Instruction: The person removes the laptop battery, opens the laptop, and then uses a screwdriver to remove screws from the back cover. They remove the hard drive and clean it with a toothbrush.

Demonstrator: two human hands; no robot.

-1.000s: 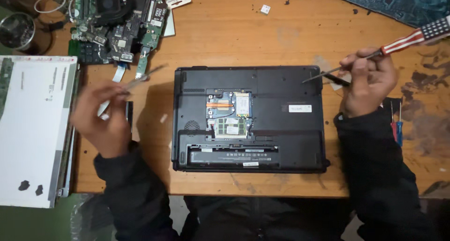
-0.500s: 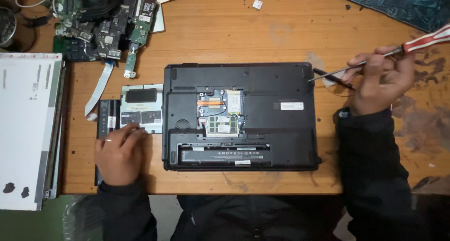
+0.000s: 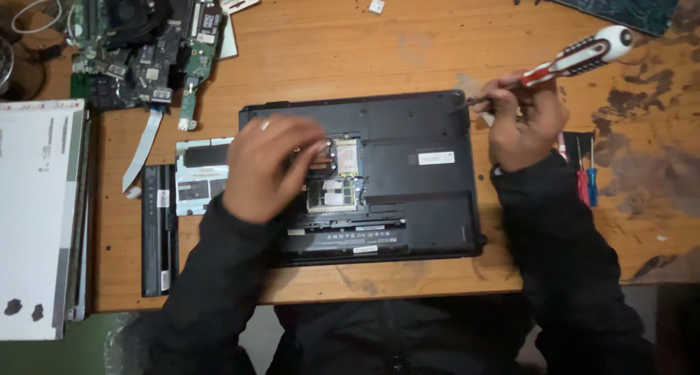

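A black laptop [image 3: 423,192] lies upside down on the wooden table, its bottom compartment open with small boards [image 3: 343,174] showing. My left hand [image 3: 266,167] hovers over the left part of that open compartment, fingers spread and reaching toward the boards; nothing is visibly held. My right hand [image 3: 521,123] is at the laptop's far right corner, gripping a red-and-white-handled screwdriver [image 3: 576,56] whose tip points at that corner.
A silver cover plate [image 3: 195,178] and a black battery [image 3: 159,233] lie left of the laptop. Circuit boards [image 3: 138,47] sit at the far left, a white panel [image 3: 36,214] at the left edge. Small screwdrivers [image 3: 585,174] rest on the right.
My left hand moved from the battery and cover plate at the left onto the laptop's open compartment. The right hand brought the screwdriver tip to the laptop's far right corner.
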